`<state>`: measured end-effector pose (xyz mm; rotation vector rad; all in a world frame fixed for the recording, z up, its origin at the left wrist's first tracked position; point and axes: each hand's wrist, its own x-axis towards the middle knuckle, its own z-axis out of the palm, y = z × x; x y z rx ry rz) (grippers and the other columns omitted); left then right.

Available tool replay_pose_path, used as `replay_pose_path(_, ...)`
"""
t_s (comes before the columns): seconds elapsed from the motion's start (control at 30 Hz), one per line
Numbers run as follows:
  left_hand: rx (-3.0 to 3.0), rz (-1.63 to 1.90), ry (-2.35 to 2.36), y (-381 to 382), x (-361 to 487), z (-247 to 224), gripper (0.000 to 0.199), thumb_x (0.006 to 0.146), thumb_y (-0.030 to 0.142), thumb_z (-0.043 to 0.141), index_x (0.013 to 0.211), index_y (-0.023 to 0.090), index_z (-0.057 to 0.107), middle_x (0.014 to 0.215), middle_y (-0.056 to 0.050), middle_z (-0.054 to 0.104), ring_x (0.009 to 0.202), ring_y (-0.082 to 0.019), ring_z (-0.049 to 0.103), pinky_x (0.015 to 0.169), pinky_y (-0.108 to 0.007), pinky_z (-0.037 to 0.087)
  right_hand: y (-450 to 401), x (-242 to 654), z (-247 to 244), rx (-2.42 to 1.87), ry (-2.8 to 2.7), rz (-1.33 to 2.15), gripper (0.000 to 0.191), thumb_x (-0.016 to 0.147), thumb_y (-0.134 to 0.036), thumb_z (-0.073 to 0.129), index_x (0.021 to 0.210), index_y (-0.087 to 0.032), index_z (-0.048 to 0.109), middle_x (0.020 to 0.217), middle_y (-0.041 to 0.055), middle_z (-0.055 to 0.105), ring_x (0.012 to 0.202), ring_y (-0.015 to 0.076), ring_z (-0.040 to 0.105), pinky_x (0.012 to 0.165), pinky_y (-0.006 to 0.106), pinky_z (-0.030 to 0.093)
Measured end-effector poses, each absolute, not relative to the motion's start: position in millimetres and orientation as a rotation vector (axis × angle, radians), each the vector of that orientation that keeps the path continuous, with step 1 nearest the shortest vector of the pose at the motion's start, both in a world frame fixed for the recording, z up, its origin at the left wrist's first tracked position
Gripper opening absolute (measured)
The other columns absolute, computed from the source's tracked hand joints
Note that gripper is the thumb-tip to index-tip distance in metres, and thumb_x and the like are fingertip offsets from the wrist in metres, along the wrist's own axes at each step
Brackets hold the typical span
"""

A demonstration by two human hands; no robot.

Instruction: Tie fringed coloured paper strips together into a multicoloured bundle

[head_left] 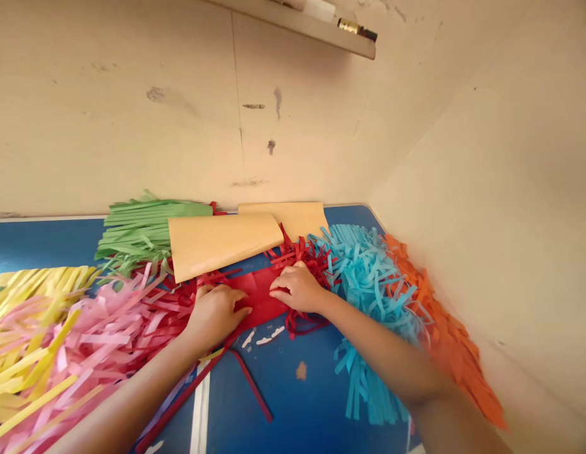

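Observation:
A red paper piece (260, 295) with fringed ends lies at the middle of the blue table. My left hand (220, 313) rests on its left part, thumb and fingers apart, palm down. On its right part is my right hand (296, 289), thumb and forefinger spread a little, the other fingers curled. Both hands touch the red paper; neither is closed round it. Red fringe (302, 252) shows behind my right hand, and a loose red strip (252, 384) lies below my left hand.
Yellow sheets (221, 243) lie behind the hands. Green (155, 221), pink (108, 328) and yellow fringes (41, 293) are at the left, blue (363, 271) and orange ones (444, 321) at the right. The wall (132, 126) stands behind, with a ledge (321, 31) above.

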<state>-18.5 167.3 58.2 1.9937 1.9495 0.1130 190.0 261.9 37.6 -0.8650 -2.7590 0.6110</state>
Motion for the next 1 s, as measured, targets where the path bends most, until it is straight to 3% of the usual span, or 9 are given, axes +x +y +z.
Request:
replay_pose_path(0.17, 1.884, 0.042, 2.055, 176, -23, 55, 0.05, 0.094, 0.048, 0.033, 0.069, 0.022, 0.068, 0.071, -0.008, 0.075, 0.076, -0.028, 0.07, 0.078, -0.04, 0.042, 269, 173, 38, -1.3, -2.725, 0.626, 0.025, 0.098, -0.042, 0.057, 0.095, -0.024, 0.074, 0.09, 0.0009, 0.076, 0.087, 0.0167, 0.067, 0.085, 0.031, 0.034)
replay_pose_path(0.33, 1.836, 0.009, 2.157, 187, -21, 53, 0.042, 0.092, 0.043, 0.035, 0.09, 0.021, 0.071, 0.09, -0.012, 0.078, 0.092, -0.032, 0.07, 0.083, -0.042, 0.042, 281, 158, 48, -1.453, -2.754, 0.576, 0.031, 0.092, -0.049, 0.06, 0.082, -0.024, 0.076, 0.083, 0.004, 0.076, 0.081, 0.0205, 0.068, 0.068, 0.029, 0.038)
replay_pose_path(0.57, 1.812, -0.043, 2.199, 194, -25, 47, 0.042, 0.092, 0.046, 0.033, 0.097, 0.021, 0.067, 0.09, -0.012, 0.077, 0.085, -0.031, 0.071, 0.066, -0.035, 0.044, 287, 155, 50, -1.512, -2.776, 0.574, 0.027, 0.088, -0.048, 0.063, 0.079, -0.026, 0.076, 0.079, 0.0018, 0.075, 0.077, 0.0188, 0.068, 0.057, 0.026, 0.036)
replay_pose_path(0.7, 1.845, -0.074, 2.197, 193, -24, 45, 0.039, 0.093, 0.045, 0.035, 0.094, 0.022, 0.066, 0.085, -0.01, 0.076, 0.081, -0.029, 0.071, 0.067, -0.035, 0.045, 287, 154, 49, -1.536, -2.781, 0.567, 0.027, 0.087, -0.05, 0.065, 0.08, -0.027, 0.076, 0.081, 0.001, 0.076, 0.079, 0.0191, 0.067, 0.06, 0.026, 0.038)
replay_pose_path(0.8, 1.936, -0.067, 2.218, 190, -23, 49, 0.036, 0.093, 0.041, 0.038, 0.101, 0.019, 0.065, 0.088, -0.012, 0.075, 0.086, -0.031, 0.069, 0.076, -0.041, 0.045, 286, 154, 54, -1.564, -2.769, 0.506, 0.025, 0.085, -0.049, 0.067, 0.082, -0.025, 0.074, 0.083, 0.0029, 0.075, 0.082, 0.0212, 0.067, 0.069, 0.029, 0.041)
replay_pose_path(0.9, 2.188, -0.041, 2.119, 188, -22, 57, 0.031, 0.093, 0.032, 0.04, 0.106, 0.017, 0.064, 0.109, -0.016, 0.071, 0.107, -0.034, 0.06, 0.091, -0.048, 0.039, 281, 153, 67, -1.561, -2.711, 0.309, 0.019, 0.09, -0.035, 0.064, 0.1, -0.02, 0.069, 0.103, 0.0104, 0.072, 0.1, 0.0272, 0.062, 0.087, 0.039, 0.039)
replay_pose_path(1.0, 2.453, -0.082, 1.848, 187, -17, 66, 0.028, 0.091, 0.02, 0.042, 0.09, 0.019, 0.069, 0.1, -0.013, 0.071, 0.104, -0.029, 0.059, 0.094, -0.043, 0.037, 267, 152, 77, -1.122, -2.897, 0.181, 0.018, 0.09, -0.019, 0.055, 0.107, -0.017, 0.063, 0.111, 0.0123, 0.067, 0.107, 0.0274, 0.057, 0.09, 0.04, 0.036)
